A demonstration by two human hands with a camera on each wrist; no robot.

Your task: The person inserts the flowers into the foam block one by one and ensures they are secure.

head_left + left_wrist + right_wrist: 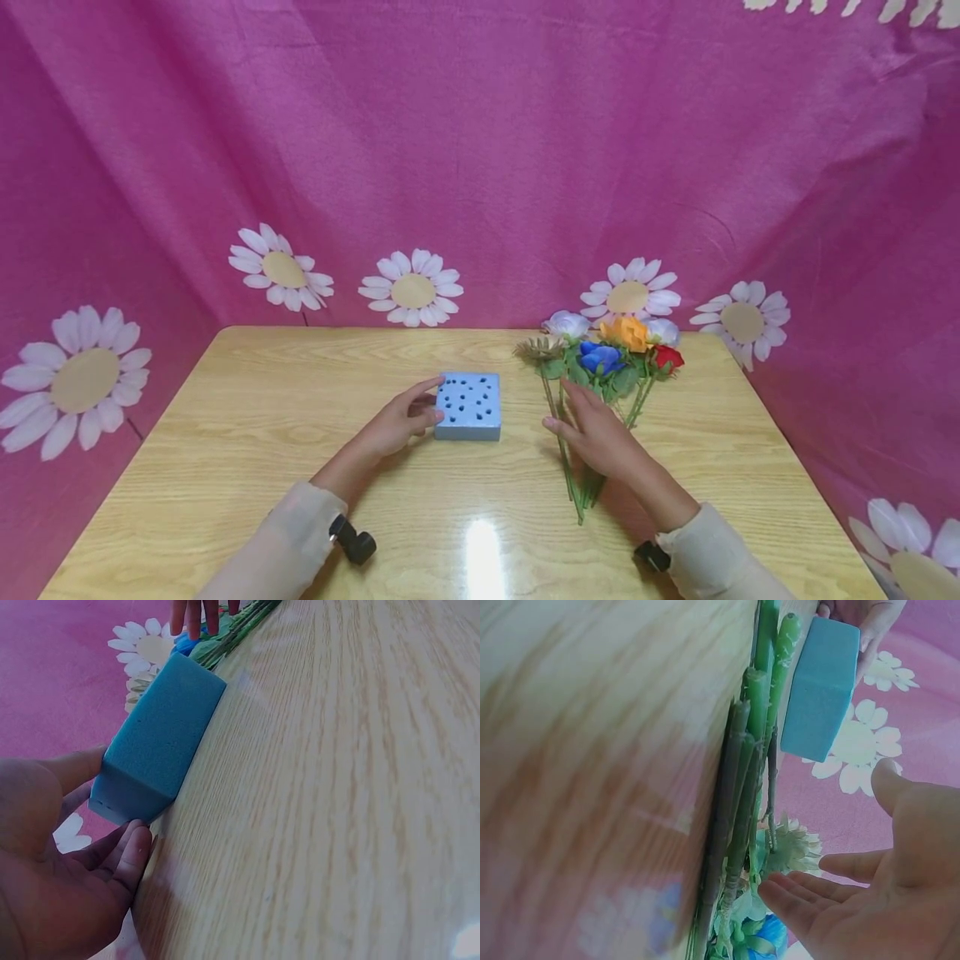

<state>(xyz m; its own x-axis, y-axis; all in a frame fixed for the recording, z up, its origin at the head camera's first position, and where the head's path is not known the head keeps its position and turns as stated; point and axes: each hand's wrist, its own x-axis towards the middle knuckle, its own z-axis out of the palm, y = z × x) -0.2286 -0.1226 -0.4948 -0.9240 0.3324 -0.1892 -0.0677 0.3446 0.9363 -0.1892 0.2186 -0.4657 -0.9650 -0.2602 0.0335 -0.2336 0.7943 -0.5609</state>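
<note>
A light-blue foam block [467, 404] with several dark holes in its top lies on the table. My left hand [397, 423] is at its left side, thumb and index fingertips touching the edge, the other fingers low beside it. In the left wrist view, the thumb meets the upper edge of the block [161, 724]. To the right, artificial flowers lie bunched, their green stems [761, 697] pointing toward me. My right hand [596, 429] hovers over these stems, fingers spread and nothing between them; its palm [907, 892] shows in the right wrist view.
The blooms, a blue flower [600, 357], an orange flower [627, 333], a red flower [667, 358] and pale ones, lie toward the back edge of the wooden table [300, 400]. A pink curtain [480, 167] printed with daisies hangs behind and at both sides.
</note>
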